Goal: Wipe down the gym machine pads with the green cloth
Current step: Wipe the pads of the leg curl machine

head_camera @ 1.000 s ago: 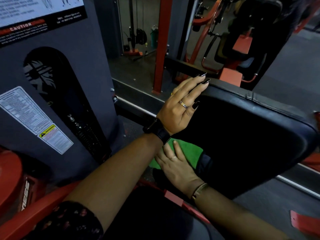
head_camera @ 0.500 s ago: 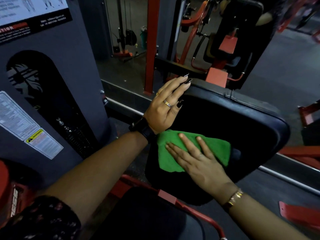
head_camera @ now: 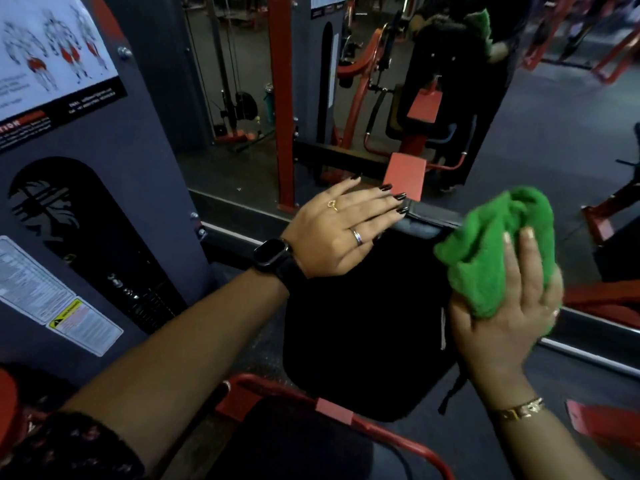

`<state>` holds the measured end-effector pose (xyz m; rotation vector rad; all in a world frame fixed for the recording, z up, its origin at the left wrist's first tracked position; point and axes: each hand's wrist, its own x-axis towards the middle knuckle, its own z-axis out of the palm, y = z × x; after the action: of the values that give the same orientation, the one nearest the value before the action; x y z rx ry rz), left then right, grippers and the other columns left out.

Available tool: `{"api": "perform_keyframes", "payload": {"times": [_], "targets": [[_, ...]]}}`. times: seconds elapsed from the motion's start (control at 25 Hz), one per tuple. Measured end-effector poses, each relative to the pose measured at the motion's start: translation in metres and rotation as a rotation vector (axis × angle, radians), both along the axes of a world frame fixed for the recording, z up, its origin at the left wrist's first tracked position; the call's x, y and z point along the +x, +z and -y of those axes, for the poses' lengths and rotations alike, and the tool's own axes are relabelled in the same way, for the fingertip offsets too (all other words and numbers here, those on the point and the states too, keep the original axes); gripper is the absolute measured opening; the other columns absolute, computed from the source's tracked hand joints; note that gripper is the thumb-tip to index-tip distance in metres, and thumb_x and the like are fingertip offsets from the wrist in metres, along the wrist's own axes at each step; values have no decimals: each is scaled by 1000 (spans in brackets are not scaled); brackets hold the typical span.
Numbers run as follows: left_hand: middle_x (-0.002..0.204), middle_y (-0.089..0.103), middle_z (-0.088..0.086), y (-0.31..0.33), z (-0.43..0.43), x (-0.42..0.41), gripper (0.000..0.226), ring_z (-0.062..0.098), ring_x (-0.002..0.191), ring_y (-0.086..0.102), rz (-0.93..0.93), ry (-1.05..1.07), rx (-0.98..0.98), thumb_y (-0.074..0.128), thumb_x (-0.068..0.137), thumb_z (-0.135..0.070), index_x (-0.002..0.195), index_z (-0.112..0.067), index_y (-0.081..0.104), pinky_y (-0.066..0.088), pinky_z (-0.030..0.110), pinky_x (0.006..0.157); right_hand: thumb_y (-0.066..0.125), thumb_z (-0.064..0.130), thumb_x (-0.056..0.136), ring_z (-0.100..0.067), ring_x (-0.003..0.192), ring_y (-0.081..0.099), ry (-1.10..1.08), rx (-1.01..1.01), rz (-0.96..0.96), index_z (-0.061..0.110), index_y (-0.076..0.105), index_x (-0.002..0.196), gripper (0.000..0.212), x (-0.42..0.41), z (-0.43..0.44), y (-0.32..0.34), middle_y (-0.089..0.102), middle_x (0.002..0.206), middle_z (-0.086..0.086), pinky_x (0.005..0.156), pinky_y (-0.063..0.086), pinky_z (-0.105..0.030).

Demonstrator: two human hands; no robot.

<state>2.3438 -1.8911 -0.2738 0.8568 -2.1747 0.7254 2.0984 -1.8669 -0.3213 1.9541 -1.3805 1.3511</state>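
Black smartwatch (head_camera: 272, 255), two rings (head_camera: 357, 236) on left hand (head_camera: 332, 237); gold bracelet (head_camera: 521, 411).

chart's black strip (head_camera: 24, 128): "TION" | yellow warning sticker (head_camera: 65, 318): print unreadable | white label (head_camera: 31, 282): unreadable

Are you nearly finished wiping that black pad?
Partway, I think. Done: a moment ago the green cloth was rubbing the black pad's front face. In hand: the right hand now holds the cloth bunched at the pad's right edge, while the left hand rests flat on its top edge. Left: the strip under that hand, and probably the dark seat below.
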Motion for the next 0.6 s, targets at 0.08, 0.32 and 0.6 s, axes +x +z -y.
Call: {"api": "perform_keyframes", "payload": {"times": [0.08,0.32,0.6], "targets": [[128,59,7,2,0,-5,38,22,121,54,46,23,-5,48,87,-16,122,-10,61,38,43,105,44,45,87,-23,143,16,57,87,190,25,15,149,71,-6,-10,-45,7,158,4,113,16,-43],[127,59,8,4,0,-11,38,23,116,58,90,59,-43,47,87,-14,122,-10,61,42,38,103,29,59,91,-48,134,15,-68,250,-353,27,4,151,73,-4,-53,-159,35,139,-5,104,19,-61],[122,62,13,3,1,-11,39,27,113,58,59,65,6,38,90,-20,115,-5,63,46,40,96,42,59,85,-33,139,26,-117,79,-161,29,35,144,66,33,-2,27,35,150,9,104,22,-50]]}}
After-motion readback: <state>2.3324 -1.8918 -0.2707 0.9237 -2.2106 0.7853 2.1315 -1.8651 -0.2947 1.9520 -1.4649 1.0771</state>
